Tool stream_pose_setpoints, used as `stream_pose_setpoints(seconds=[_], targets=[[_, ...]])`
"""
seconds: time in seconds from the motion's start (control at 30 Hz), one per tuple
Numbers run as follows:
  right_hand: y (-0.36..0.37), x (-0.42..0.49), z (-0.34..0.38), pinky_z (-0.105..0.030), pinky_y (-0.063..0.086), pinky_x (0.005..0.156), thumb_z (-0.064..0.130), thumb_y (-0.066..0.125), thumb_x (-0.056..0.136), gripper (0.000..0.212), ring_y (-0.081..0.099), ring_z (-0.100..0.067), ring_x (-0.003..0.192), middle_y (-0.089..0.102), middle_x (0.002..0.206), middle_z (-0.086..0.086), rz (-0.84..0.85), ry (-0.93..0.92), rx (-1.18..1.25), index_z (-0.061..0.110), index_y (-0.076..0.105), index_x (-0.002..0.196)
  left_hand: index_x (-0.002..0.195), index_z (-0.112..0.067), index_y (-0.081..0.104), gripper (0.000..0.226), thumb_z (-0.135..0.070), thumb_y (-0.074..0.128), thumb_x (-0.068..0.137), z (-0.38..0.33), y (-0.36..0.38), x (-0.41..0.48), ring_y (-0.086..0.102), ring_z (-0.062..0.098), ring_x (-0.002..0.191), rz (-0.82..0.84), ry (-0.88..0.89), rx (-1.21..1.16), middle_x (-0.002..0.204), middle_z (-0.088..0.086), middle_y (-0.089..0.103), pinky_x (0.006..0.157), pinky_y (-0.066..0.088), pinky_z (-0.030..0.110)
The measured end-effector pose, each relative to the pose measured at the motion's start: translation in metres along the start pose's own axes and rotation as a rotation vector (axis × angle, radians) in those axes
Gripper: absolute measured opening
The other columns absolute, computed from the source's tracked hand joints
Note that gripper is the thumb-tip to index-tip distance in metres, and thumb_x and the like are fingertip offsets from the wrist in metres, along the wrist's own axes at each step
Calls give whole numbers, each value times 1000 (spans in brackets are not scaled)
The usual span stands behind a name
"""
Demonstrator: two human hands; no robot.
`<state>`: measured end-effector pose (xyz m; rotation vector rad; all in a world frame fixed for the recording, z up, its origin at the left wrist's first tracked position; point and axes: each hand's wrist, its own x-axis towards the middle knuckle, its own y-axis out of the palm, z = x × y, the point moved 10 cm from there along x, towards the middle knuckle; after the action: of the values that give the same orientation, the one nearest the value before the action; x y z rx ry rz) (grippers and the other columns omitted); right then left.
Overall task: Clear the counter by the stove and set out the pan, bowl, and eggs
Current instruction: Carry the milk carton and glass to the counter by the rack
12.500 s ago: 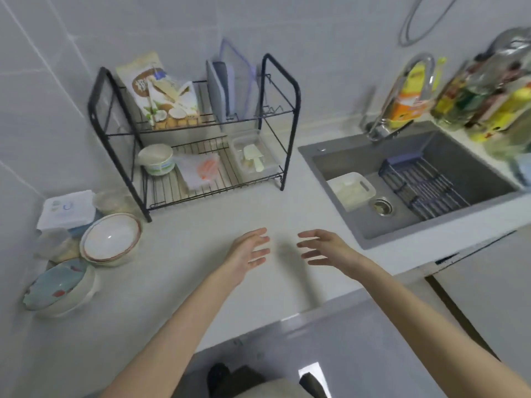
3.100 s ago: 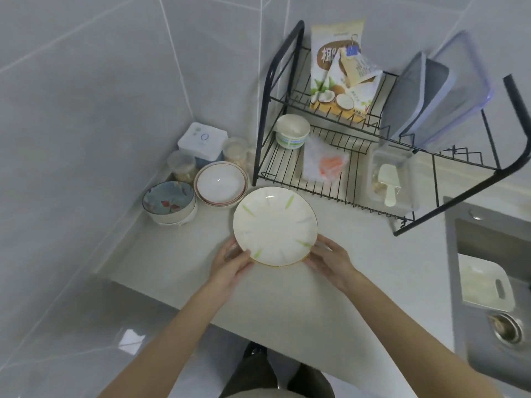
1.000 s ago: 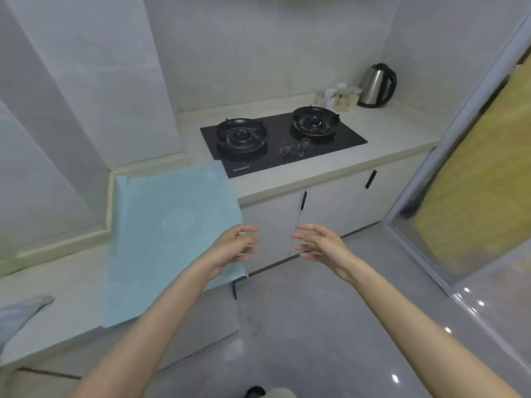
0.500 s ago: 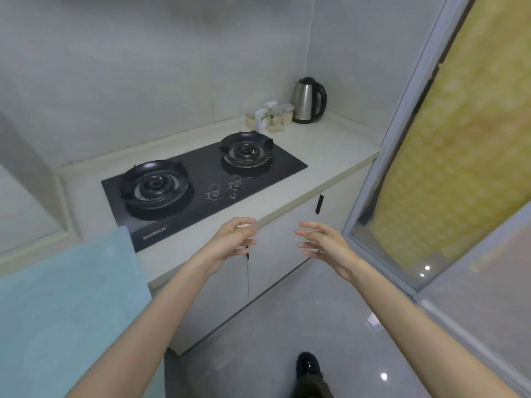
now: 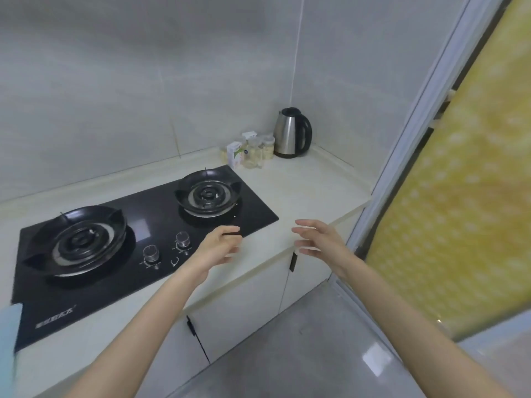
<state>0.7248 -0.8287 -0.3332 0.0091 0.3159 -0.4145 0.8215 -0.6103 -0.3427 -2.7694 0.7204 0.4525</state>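
Your counter (image 5: pixel 310 191), pale stone, runs right of the stove (image 5: pixel 161 242) to the kettle (image 5: pixel 291 133) and jars (image 5: pixel 255 152) in the back corner. Your left hand (image 5: pixel 218 248) and right hand (image 5: pixel 319 239) hover above its front edge, fingers apart, holding nothing. Half a second ago they hung before the cabinets. The blue mat (image 5: pixel 7 340) is cut off at left, and the jar labels are blurred.

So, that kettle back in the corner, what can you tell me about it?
The kettle has a brushed metal body that looks like steel, with a black lid, a black looped handle on its right side and a dark base under it. It stands upright with the lid down, in the far corner of the pale counter where the two tiled walls meet. A cluster of small jars and cartons stands close at its left; whether they touch it cannot be told. Nothing else is on or against it.
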Motion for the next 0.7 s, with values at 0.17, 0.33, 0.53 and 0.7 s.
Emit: stream_pose_setpoints(seconds=[0.17, 0.33, 0.53, 0.7], targets=[[-11, 76, 17, -31, 54, 86, 18, 58, 92, 27, 66, -23, 101, 68, 114, 2, 37, -1, -8, 22, 61, 118, 124, -22, 52, 32, -17, 53, 93, -16, 13, 74, 62, 16, 103, -31, -7, -14, 112, -3, 63, 91, 51, 32], [-15, 153, 36, -29, 56, 81, 12, 54, 94, 26, 68, -19, 90, 68, 112, 2, 58, -7, -26, 20, 62, 118, 128, -21, 50, 34, -18, 52, 94, -35, 17, 156, 61, 16, 105, -41, 11, 5, 114, -3, 62, 86, 51, 28], [-20, 259, 63, -33, 54, 84, 7, 54, 93, 28, 66, -18, 85, 67, 113, -1, 71, 14, -53, 16, 62, 118, 127, -22, 51, 33, -17, 52, 95, -59, 16, 264, 61, 16, 104, -62, -42, -53, 116, -2, 62, 77, 51, 24], [-16, 336, 77, -29, 55, 80, 7, 54, 93, 28, 65, -16, 84, 61, 119, -4, 105, 20, -105, 16, 61, 118, 133, -18, 48, 41, -14, 53, 93, -82, -10, 336, 57, 14, 95, -233, 57, -36, 100, -5, 63, 85, 46, 30]])
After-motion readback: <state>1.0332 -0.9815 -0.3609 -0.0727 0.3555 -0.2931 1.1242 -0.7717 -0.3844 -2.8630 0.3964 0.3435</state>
